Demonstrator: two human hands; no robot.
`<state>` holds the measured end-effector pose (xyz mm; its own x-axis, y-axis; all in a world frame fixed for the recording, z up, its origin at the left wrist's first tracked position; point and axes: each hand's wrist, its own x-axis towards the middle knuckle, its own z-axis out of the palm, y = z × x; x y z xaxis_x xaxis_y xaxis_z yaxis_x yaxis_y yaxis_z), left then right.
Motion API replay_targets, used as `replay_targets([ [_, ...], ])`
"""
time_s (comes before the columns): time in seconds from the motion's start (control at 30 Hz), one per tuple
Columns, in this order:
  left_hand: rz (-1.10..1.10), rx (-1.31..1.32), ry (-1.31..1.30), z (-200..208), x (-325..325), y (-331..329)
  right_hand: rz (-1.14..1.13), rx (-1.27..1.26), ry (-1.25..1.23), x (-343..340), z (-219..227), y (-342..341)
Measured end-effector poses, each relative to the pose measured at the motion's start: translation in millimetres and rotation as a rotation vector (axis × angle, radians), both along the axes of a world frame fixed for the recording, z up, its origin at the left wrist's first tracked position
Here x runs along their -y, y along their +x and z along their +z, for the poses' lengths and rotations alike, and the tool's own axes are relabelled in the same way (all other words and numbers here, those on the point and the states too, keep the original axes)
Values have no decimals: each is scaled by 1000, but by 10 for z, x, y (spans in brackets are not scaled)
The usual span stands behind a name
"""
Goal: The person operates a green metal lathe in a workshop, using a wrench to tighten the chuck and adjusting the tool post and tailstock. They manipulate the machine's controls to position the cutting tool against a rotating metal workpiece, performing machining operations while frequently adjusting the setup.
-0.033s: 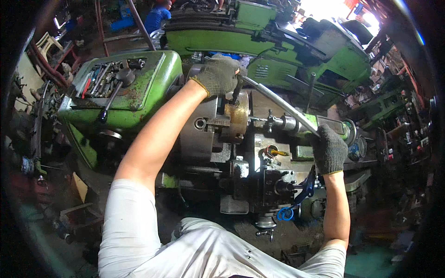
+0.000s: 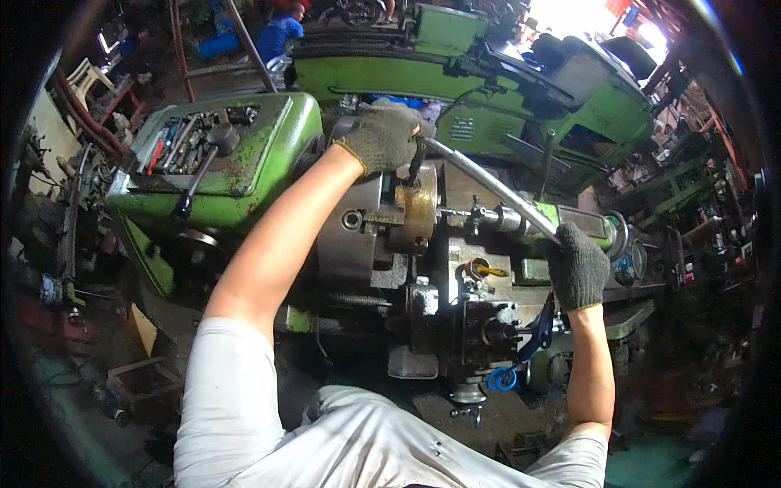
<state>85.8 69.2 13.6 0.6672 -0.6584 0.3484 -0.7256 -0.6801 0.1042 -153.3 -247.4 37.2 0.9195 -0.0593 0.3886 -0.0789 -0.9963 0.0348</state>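
In a dark knitted glove, my left hand [image 2: 384, 138] is closed round the dark head end of a long-handled wrench, above the lathe chuck [image 2: 346, 240]. Its silver bar handle [image 2: 496, 185] slants down to the right. My right hand [image 2: 579, 267], gloved too, grips the bar's far end. A dark shank [image 2: 416, 167] reaches down from the wrench head to a brownish round workpiece [image 2: 418, 213] held in the chuck jaws; its exact seat cannot be made out. Right of the workpiece, the tailstock chuck [image 2: 508, 218] carries a thin bit pointing at it.
The green headstock [image 2: 281, 134] bears loose tools and a lever [image 2: 195, 175]. A small pot with a yellow-handled brush [image 2: 490, 271] stands on the carriage, behind the tool post [image 2: 488, 329]. Blue coiled cord [image 2: 502, 378] hangs below. Another green lathe [image 2: 366, 71] and a person in blue [image 2: 278, 34] are beyond.
Both hands keep their grip on the wrench, which stays at nearly the same angle. The whole view has shifted very slightly.
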Motion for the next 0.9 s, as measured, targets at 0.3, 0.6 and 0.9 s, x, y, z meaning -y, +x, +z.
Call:
replay_targets([
  [0.3, -152, 63, 146, 56, -101, -157, 200, -208, 191, -288, 29, -292],
  [0.6, -244, 87, 247, 178, 73, 214, -205, -235, 131, -702, 62, -489],
  [0.9, -394, 87, 118, -108, 76, 611, -653, -265, 117, -1613, 174, -537],
])
